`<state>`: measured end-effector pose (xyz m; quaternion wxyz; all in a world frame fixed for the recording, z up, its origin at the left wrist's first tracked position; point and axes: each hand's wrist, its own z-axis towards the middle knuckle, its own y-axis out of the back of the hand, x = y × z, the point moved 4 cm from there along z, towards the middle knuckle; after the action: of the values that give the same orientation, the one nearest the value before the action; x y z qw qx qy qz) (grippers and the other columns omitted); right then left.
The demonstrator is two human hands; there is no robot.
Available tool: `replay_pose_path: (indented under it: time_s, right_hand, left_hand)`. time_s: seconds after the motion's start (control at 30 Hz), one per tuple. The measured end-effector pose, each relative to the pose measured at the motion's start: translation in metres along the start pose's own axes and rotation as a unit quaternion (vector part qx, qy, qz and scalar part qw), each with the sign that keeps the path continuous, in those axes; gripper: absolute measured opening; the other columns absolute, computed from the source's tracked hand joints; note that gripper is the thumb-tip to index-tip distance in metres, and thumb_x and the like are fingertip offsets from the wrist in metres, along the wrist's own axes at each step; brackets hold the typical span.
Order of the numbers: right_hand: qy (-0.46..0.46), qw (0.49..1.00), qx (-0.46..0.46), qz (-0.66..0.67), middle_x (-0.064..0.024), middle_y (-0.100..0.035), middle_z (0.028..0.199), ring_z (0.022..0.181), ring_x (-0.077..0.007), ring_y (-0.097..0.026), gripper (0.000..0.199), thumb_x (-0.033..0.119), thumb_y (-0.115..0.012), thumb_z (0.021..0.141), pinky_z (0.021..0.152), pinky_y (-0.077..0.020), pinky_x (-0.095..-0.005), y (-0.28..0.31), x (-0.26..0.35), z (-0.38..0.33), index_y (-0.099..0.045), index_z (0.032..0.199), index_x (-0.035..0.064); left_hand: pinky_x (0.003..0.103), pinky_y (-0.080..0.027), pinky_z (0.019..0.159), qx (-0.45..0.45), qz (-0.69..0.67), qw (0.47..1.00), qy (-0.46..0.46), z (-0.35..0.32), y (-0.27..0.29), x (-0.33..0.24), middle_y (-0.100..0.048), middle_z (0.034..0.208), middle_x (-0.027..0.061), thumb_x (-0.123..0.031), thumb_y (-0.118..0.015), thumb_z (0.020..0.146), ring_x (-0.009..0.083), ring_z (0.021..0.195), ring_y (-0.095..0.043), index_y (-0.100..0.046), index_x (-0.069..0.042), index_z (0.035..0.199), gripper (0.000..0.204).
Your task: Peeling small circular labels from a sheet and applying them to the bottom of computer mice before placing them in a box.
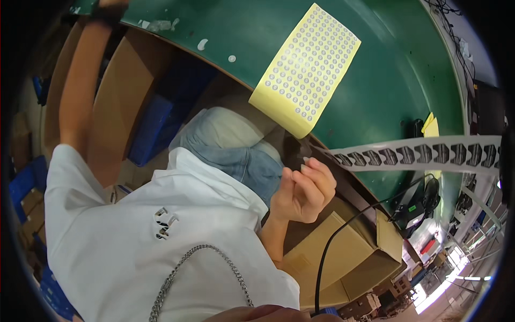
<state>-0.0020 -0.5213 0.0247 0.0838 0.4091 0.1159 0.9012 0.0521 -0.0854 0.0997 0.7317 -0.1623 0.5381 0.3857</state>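
My left arm reaches up along the left side to the table's far-left corner. My left hand (113, 2) is mostly cut off by the top edge, past a dark wristband, so its fingers do not show. My right hand (306, 190) is raised above my lap near the table edge. Its thumb and fingertips are pinched together; what they hold, if anything, is too small to make out. Just beyond it, a white strip (418, 154) with a row of dark shapes runs to the right. A yellow sheet (308, 70) of small round grey stickers overhangs the table edge.
The green table (386, 102) carries a loose round sticker (232, 58), a white scrap (202, 44) and clear plastic bits (159, 25). Cardboard boxes (332, 252) stand below on both sides, with a blue bin (153, 129) beneath. A black cable (325, 247) hangs at right.
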Motion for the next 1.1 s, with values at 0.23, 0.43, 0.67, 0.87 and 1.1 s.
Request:
replay_pose_path:
  time_s: [0.23,0.43,0.67,0.87,1.1]
  right_hand:
    - [0.051,0.998,0.027,-0.02,-0.0041,-0.063,0.097,0.096,-0.0259,-0.063,0.022,0.005,-0.083,0.078,0.088,-0.0529,-0.0358,0.008,0.008,0.002,-0.064,0.09,0.0099]
    - [0.034,0.999,0.039,0.004,-0.0037,-0.065,0.094,0.093,-0.0242,-0.064,0.021,0.002,-0.084,0.073,0.084,-0.0541,-0.0346,0.004,0.015,0.013,-0.07,0.088,0.0086]
    - [-0.011,0.997,0.08,0.019,-0.0049,-0.067,0.097,0.095,-0.0234,-0.064,0.021,-0.002,-0.081,0.076,0.086,-0.0541,-0.0353,-0.013,0.008,0.015,-0.073,0.094,0.0051]
    - [-0.027,0.996,0.082,0.031,-0.0056,-0.066,0.098,0.093,-0.0208,-0.062,0.02,-0.005,-0.077,0.079,0.081,-0.0523,-0.0311,-0.022,0.005,0.015,-0.074,0.097,0.0044]
    - [-0.164,0.977,0.125,0.051,-0.005,-0.062,0.1,0.087,-0.0152,-0.058,0.018,-0.006,-0.074,0.083,0.072,-0.0466,-0.0238,-0.046,0.011,0.022,-0.075,0.098,0.0047]
  left_hand:
    - [0.035,-0.056,0.091,-0.048,-0.059,0.996,-0.045,-0.196,-0.052,-0.023,-0.059,0.12,0.0144,0.003,-0.092,0.064,0.0235,0.104,-0.064,-0.048,-0.002,0.132,0.081]
    - [0.046,-0.044,0.112,-0.081,0.003,0.988,-0.128,-0.271,-0.117,-0.016,-0.053,0.131,0.014,-0.003,-0.094,0.063,0.0331,0.12,-0.063,-0.046,-0.004,0.134,0.086]
    - [0.054,-0.031,0.12,-0.064,0.011,0.984,-0.165,-0.273,-0.126,-0.01,-0.063,0.125,0.0154,-0.013,-0.092,0.067,0.0266,0.116,-0.064,-0.049,-0.004,0.13,0.076]
    - [0.054,-0.031,0.12,-0.079,0.011,0.983,-0.164,-0.269,-0.126,-0.008,-0.064,0.122,0.0145,-0.016,-0.092,0.067,0.026,0.116,-0.064,-0.049,-0.004,0.13,0.077]
    - [0.053,-0.032,0.12,-0.076,0.015,0.984,-0.16,-0.264,-0.125,0.002,-0.063,0.124,0.0131,-0.018,-0.092,0.067,0.0253,0.115,-0.065,-0.05,-0.005,0.128,0.076]
